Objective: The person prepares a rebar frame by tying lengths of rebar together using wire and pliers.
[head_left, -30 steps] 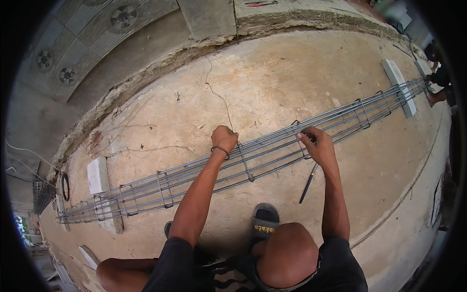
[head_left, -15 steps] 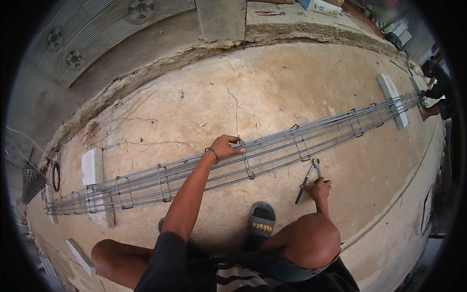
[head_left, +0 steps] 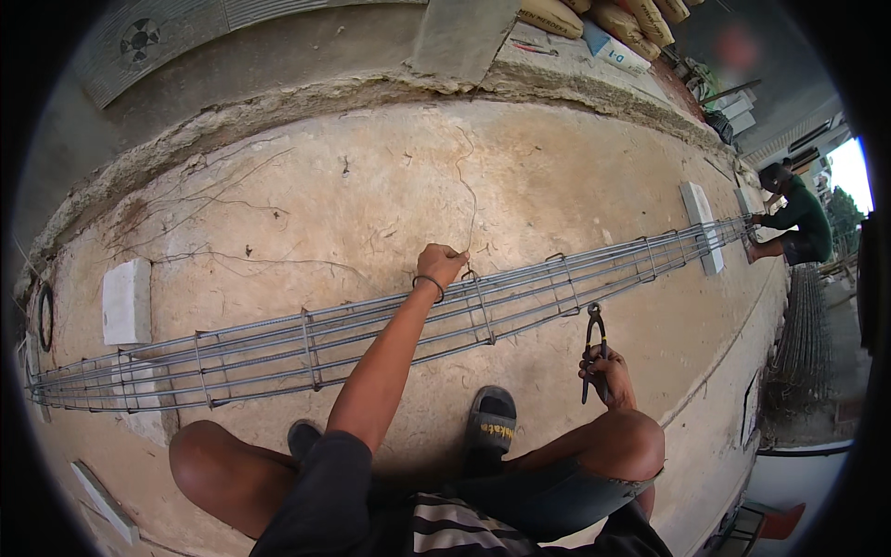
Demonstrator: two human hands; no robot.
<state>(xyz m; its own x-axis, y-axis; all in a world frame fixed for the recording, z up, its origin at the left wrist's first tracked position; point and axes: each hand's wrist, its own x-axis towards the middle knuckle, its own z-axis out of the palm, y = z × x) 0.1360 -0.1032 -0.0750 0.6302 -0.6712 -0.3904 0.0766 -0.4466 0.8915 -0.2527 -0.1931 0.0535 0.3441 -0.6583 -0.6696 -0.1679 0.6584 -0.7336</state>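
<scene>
A long rebar cage (head_left: pixel 353 334) of parallel bars with square stirrups lies across the floor in front of me, raised on pale blocks near both ends. My left hand (head_left: pixel 443 264) is just above the cage's far side, fingers pinched on a thin tie wire (head_left: pixel 471 223) that trails across the concrete beyond. At the near side of the cage, my right hand (head_left: pixel 605 379) grips dark end-cutting pliers (head_left: pixel 596 323), their jaws pointing up toward the bars.
A co-worker (head_left: pixel 803 227) in green crouches at the cage's right end. Pale blocks (head_left: pixel 127 302) support the bars. Cracked ledge edging runs behind, with cement sacks (head_left: pixel 622 32) above. Loose wires and a black coil (head_left: pixel 45 317) are at left; bundled rebar (head_left: pixel 804 339) lies at right.
My right hand left the cage, took the pliers from the floor and raised them upright. My left hand still pinches near the wire, now slightly higher. The view has swung rightward, showing more of the co-worker.
</scene>
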